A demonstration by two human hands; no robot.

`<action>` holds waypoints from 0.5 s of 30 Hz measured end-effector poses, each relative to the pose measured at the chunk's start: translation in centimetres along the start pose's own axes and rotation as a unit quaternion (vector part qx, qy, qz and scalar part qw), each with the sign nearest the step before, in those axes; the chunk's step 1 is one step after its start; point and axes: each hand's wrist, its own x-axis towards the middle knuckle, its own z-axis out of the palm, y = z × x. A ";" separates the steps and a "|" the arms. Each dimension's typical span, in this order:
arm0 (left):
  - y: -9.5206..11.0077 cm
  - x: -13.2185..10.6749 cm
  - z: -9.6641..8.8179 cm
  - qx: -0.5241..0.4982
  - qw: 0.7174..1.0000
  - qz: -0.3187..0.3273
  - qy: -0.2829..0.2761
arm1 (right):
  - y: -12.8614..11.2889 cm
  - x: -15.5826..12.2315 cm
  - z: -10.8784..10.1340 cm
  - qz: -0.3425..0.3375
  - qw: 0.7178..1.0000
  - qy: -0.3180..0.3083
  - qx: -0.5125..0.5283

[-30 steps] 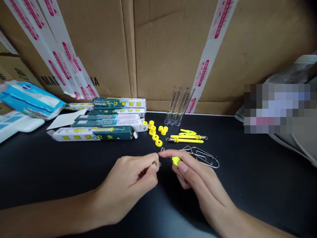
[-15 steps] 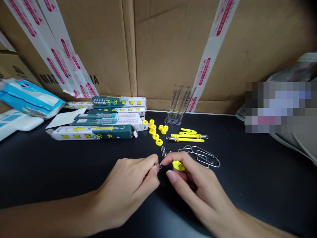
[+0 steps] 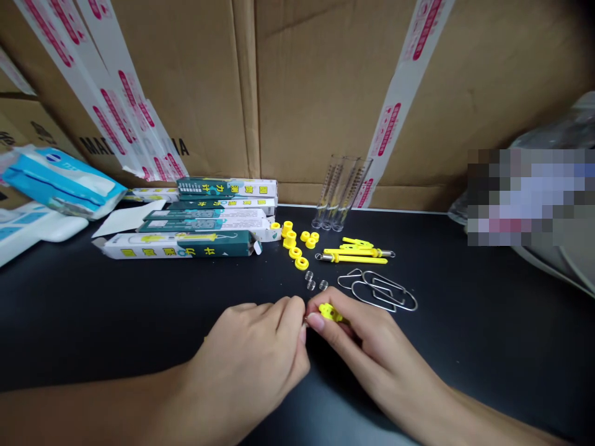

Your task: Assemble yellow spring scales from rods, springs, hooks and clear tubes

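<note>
My left hand (image 3: 260, 359) is closed, thumb and forefinger pinching a small metal spring whose looped end is mostly hidden at the fingertips. A tiny yellow bit (image 3: 205, 339) peeks out behind this hand. My right hand (image 3: 367, 347) is closed around a small yellow plastic piece (image 3: 329, 311), while its thumb and forefinger meet at the spring's end, against the left fingertips. Just beyond the hands lie several short coil springs (image 3: 311, 285) and large bent-wire hooks (image 3: 383, 291). Farther back are yellow rods (image 3: 357, 259), some with springs attached, and yellow caps and rings (image 3: 302, 264).
Clear graduated tubes (image 3: 341, 193) stand upright near the cardboard wall (image 3: 307, 93). Printed narrow boxes (image 3: 181, 245) lie at the back left, beside a blue-and-white packet (image 3: 65, 183). A plastic bag (image 3: 558, 133), partly pixelated, sits at the right on the black table (image 3: 446, 353).
My right thumb and forefinger have closed together at the looped wire end, and the hands have come together. The yellow piece has turned slightly in my right hand.
</note>
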 end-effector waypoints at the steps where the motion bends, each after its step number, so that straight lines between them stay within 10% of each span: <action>1: 0.0 0.0 -0.1 -0.006 1.000 0.000 -0.008 | 0.0 0.0 0.0 0.007 1.000 -0.006 0.004; 15: -0.5 0.3 0.1 -0.159 0.981 -0.086 -0.064 | 0.3 0.3 -0.1 0.055 0.996 -0.036 0.059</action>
